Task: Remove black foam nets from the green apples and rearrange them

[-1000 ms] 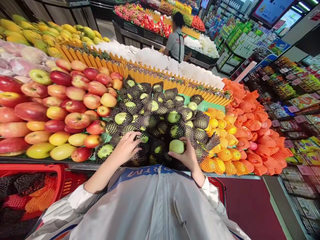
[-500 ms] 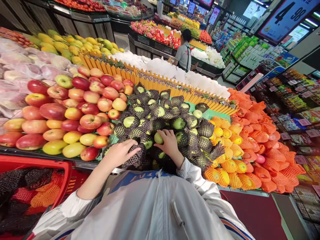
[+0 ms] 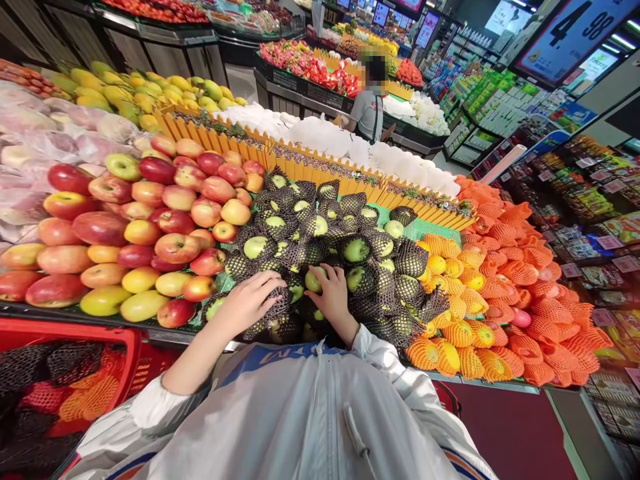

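Observation:
A pile of green apples in black foam nets [image 3: 356, 250] lies in front of me. My right hand [image 3: 334, 297] curls its thumb and fingers around one green apple [image 3: 314, 280] near the front of the pile. Just left of it, my left hand [image 3: 251, 301] rests over netted apples with its fingers stretched out. Those fingers partly cover the fruit beneath, and I see nothing gripped in them.
Red and yellow apples [image 3: 175, 247] are stacked to the left, orange-netted fruit [image 3: 530, 287] to the right. A low yellow fence [image 3: 300, 165] runs behind. A red basket [image 3: 131, 360] with netted fruit stands at lower left. A person [image 3: 369, 110] is at a farther stand.
My left hand has shifted slightly right over the netted apples, its fingers straighter. My right hand stays at the same green apple, its fingers a little more curled over it.

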`<state>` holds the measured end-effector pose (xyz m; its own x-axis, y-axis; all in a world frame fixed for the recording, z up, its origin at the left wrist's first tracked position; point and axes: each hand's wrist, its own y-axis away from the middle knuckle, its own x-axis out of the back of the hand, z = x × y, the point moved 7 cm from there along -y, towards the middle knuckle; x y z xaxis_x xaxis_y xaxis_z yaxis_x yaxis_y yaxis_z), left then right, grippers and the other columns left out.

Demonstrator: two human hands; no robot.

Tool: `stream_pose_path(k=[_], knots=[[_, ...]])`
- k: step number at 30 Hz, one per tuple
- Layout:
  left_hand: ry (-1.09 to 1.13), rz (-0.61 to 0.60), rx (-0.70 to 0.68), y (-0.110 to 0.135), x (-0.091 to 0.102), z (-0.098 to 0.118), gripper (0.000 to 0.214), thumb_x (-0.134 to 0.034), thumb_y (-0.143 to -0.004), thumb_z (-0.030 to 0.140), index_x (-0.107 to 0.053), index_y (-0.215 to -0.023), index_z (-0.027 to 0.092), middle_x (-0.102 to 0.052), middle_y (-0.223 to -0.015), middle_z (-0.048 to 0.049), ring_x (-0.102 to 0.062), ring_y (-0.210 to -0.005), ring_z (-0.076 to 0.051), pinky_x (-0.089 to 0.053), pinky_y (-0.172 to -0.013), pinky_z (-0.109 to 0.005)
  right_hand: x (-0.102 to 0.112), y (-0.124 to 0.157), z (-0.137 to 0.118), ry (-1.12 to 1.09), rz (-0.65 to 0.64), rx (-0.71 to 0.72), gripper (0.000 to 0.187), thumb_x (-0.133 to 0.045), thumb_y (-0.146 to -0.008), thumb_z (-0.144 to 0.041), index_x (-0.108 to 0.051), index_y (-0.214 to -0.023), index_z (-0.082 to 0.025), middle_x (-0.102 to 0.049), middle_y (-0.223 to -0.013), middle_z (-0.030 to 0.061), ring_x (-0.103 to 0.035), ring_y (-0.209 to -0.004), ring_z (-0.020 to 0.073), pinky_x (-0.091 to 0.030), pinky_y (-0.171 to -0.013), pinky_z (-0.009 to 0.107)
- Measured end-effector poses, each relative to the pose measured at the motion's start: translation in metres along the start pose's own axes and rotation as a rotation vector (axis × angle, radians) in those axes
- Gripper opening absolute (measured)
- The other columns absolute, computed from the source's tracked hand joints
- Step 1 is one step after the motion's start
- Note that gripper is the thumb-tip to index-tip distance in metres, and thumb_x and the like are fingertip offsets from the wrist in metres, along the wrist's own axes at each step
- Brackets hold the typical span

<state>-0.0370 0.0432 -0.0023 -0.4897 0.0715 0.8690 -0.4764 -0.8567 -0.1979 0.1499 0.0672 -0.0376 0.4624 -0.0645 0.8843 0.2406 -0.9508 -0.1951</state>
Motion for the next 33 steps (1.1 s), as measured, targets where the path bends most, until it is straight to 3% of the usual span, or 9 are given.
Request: stream_pose_path(k=[4, 7, 11, 13, 17, 20, 24, 28, 33], knots=[[0.101, 0.039, -0.006, -0.001, 0.007, 0.009, 0.029, -0.047, -0.099, 0.039, -0.064, -0.114, 0.021, -0.064, -0.124, -0.0104, -0.066, -0.109, -0.024, -0.053, -0.097, -0.037, 0.0, -0.001, -0.002, 0.02, -0.044, 0.014, 0.072, -0.08, -0.08, -0.036, -0.053, -0.147, -0.031, -0.055, -0.142, 0.0097, -0.043, -0.123, 0.0366, -0.043, -0.106, 0.053], [0.18, 0.084, -0.002, 0.0, 0.014, 0.016, 0.029, -0.051, -0.098, 0.041, -0.064, -0.114, 0.021, -0.067, -0.117, -0.0084, -0.068, -0.104, -0.022, -0.053, -0.094, -0.032, 0.011, 0.0, -0.007, -0.075, -0.026, 0.053, 0.064, -0.075, -0.085, -0.038, -0.056, -0.145, -0.027, -0.053, -0.146, 0.0108, -0.043, -0.126, 0.0348, -0.041, -0.11, 0.052], [0.242, 0.12, 0.001, 0.003, 0.015, 0.021, 0.026, -0.054, -0.098, 0.041, -0.064, -0.109, 0.02, -0.073, -0.103, -0.0042, -0.071, -0.093, -0.019, -0.053, -0.087, -0.029, 0.043, 0.014, -0.021, -0.483, 0.086, 0.116, 0.036, -0.059, -0.098, -0.036, -0.066, -0.132, -0.028, -0.063, -0.137, 0.0051, -0.05, -0.128, 0.0242, -0.038, -0.115, 0.043], [0.267, 0.121, 0.008, 0.004, 0.012, 0.022, 0.024, -0.056, -0.097, 0.041, -0.065, -0.105, 0.02, -0.074, -0.098, -0.0027, -0.071, -0.087, -0.018, -0.053, -0.083, -0.027, 0.049, 0.025, -0.028, -0.696, 0.024, 0.137, 0.034, -0.058, -0.098, -0.038, -0.066, -0.13, -0.028, -0.067, -0.131, 0.005, -0.054, -0.125, 0.0217, -0.04, -0.112, 0.041], [0.344, 0.123, 0.021, 0.003, 0.004, 0.027, 0.02, -0.059, -0.096, 0.038, -0.063, -0.099, 0.019, -0.072, -0.089, -0.0006, -0.069, -0.079, -0.016, -0.052, -0.076, -0.025, 0.031, 0.047, -0.03, -0.961, -0.217, 0.027, 0.044, -0.079, -0.08, -0.045, -0.07, -0.116, -0.022, -0.071, -0.108, 0.004, -0.063, -0.101, 0.0201, -0.049, -0.093, 0.034], [0.444, 0.158, -0.025, -0.001, 0.005, 0.035, 0.015, -0.065, -0.093, 0.034, -0.06, -0.094, 0.019, -0.069, -0.086, -0.0001, -0.066, -0.078, -0.014, -0.051, -0.074, -0.024, 0.014, 0.06, -0.02, -1.159, -0.279, -0.156, 0.038, -0.084, -0.072, -0.045, -0.069, -0.096, -0.02, -0.067, -0.086, -0.0015, -0.059, -0.078, 0.0143, -0.049, -0.076, 0.027], [0.545, 0.15, -0.151, -0.006, 0.008, 0.047, 0.015, -0.069, -0.089, 0.025, -0.056, -0.089, 0.019, -0.064, -0.089, -0.0012, -0.06, -0.079, -0.013, -0.048, -0.071, -0.023, 0.012, 0.067, 0.0, -1.483, -0.089, -0.412, 0.033, -0.085, -0.072, -0.044, -0.065, -0.089, -0.022, -0.062, -0.08, -0.0042, -0.055, -0.071, 0.0113, -0.046, -0.071, 0.024], [0.519, 0.031, -0.163, -0.007, 0.001, 0.047, 0.015, -0.059, -0.087, 0.006, -0.053, -0.084, 0.019, -0.061, -0.099, -0.0026, -0.058, -0.083, -0.012, -0.046, -0.072, -0.022, 0.021, 0.071, 0.009, -1.713, 0.111, -0.546, 0.037, -0.085, -0.07, -0.043, -0.062, -0.093, -0.026, -0.062, -0.084, -0.0045, -0.057, -0.075, 0.012, -0.047, -0.073, 0.024], [0.52, 0.023, -0.111, -0.007, 0.0, 0.041, 0.02, -0.055, -0.082, 0.001, -0.048, -0.082, 0.02, -0.062, -0.1, -0.0029, -0.058, -0.09, -0.014, -0.044, -0.078, -0.025, 0.027, 0.071, 0.002, -1.714, 0.063, -0.507, 0.039, -0.081, -0.075, -0.041, -0.063, -0.107, -0.029, -0.065, -0.095, -0.0014, -0.061, -0.083, 0.0164, -0.051, -0.08, 0.03]])
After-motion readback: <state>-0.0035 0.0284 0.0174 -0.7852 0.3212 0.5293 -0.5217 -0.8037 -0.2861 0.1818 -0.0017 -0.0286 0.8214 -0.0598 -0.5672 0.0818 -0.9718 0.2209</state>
